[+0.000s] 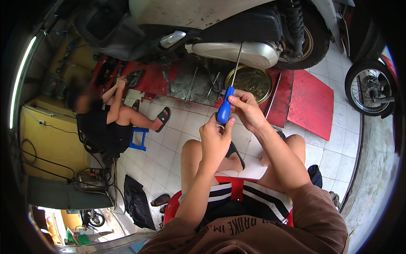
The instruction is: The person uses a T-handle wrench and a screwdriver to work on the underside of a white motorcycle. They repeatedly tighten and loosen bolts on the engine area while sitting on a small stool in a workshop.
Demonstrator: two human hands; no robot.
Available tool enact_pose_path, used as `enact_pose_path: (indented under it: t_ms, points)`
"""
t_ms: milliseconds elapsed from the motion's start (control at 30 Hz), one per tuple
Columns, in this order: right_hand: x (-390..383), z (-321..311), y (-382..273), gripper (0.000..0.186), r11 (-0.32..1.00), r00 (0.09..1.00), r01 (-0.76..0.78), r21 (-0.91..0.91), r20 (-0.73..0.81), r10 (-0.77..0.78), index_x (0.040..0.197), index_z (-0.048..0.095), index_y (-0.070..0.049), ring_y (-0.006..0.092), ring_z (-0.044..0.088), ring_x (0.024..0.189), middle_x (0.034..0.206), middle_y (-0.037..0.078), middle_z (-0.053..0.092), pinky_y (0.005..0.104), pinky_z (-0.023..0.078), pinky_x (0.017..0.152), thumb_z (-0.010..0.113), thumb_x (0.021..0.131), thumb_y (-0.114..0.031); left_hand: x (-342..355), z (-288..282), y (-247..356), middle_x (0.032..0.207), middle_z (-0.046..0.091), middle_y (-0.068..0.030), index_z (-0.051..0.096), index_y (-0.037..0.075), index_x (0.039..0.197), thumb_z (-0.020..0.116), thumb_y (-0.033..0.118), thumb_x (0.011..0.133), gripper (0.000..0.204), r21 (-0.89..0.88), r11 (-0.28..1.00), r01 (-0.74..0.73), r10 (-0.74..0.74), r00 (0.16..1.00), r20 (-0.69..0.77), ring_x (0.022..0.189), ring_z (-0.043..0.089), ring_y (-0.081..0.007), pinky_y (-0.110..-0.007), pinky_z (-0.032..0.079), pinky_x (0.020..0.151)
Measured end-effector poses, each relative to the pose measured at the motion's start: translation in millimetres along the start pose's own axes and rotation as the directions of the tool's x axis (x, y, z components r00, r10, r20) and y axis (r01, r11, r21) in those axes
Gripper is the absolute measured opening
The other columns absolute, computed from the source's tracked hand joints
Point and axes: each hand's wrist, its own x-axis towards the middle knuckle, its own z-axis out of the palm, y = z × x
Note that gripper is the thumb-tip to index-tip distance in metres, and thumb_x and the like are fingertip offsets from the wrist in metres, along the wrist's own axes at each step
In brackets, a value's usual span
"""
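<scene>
the screwdriver (228, 91) sat between both hands, its smooth, rounded blue plastic handle low and its thin steel shaft running up and away to the pale engine cover (237, 51) of the scooter (203, 17); whether the tip touched the cover could not be told. the left hand (215, 142) was wrapped round the butt of the handle from below, fingers curled and closed on it. the right hand (245, 110) pinched the top of the handle, just where the shaft began, thumb and fingertips clamped on it, so the two hands were close together, one just above the other. beyond the hands, a round brass-coloured metal pan (249, 82) lay under the scooter, resting on a ribbed grey tread plate (192, 82) strewn with slim metal tools. to the right of the hands a flat red ramp panel (311, 103) with a dimpled surface lay on the glossy white floor tiles (169, 152). below the hands the person's bare knees spread over a red plastic stool (232, 186), with striped dark shorts and a brown shirt nearer the lower edge. well to the left of the hands another person (105, 122) in dark clothes sat on a small blue stool (138, 139), reaching toward the scooter's front. far right, a spoked wheel (370, 89) with a black tyre stood upright.
</scene>
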Motion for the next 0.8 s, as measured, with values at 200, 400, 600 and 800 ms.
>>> enact_pose_path:
  t_ms: [200,400,600,800]
  points:
    - [-3,11,-11,0.031,0.979,0.995,0.030,0.201,0.089,-0.049,0.111,0.059,0.002,0.0122,0.058,0.088,0.095,0.006,0.061,0.0273,0.047,0.083,0.062,0.090,-0.021,1,-8,2,0.072,0.055,-0.0033,0.053,0.002,0.103,0.033,0.056,0.099,0.058,-0.725,0.311,0.614,-0.240,0.789,0.566,0.045,0.047,-0.0060,-0.019,0.028,0.039]
    - [1,7,-8,0.029,0.978,0.994,0.002,0.209,0.109,-0.025,0.107,0.061,0.001,0.0114,0.060,0.078,0.087,0.005,0.063,0.0256,0.049,0.075,0.063,0.092,-0.024,9,-18,-3,0.077,0.061,-0.0049,0.056,-0.001,0.108,0.052,0.042,0.097,0.044,-0.748,-0.047,0.662,-0.271,0.712,0.648,0.055,0.060,-0.0112,-0.020,0.042,0.044]
    - [1,6,-6,0.023,0.997,0.998,-0.054,-0.060,-0.044,0.052,0.093,0.066,0.000,0.0095,0.060,0.072,0.078,0.003,0.064,0.0240,0.049,0.068,0.066,0.091,-0.023,2,-9,5,0.073,0.068,-0.0100,0.068,-0.004,0.094,0.069,0.014,0.088,0.019,-0.144,0.990,0.013,-0.023,0.998,-0.062,0.063,0.068,-0.0150,-0.021,0.046,0.048]
    - [3,7,-5,0.032,0.993,0.991,-0.031,0.117,0.130,0.016,0.108,0.060,0.001,0.0141,0.059,0.093,0.096,0.007,0.063,0.0296,0.045,0.087,0.062,0.092,-0.027,2,-22,-9,0.079,0.065,-0.0094,0.055,-0.005,0.101,0.040,0.053,0.098,0.060,-0.654,0.418,0.631,-0.249,0.772,0.585,0.065,0.064,-0.0135,-0.020,0.048,0.052]
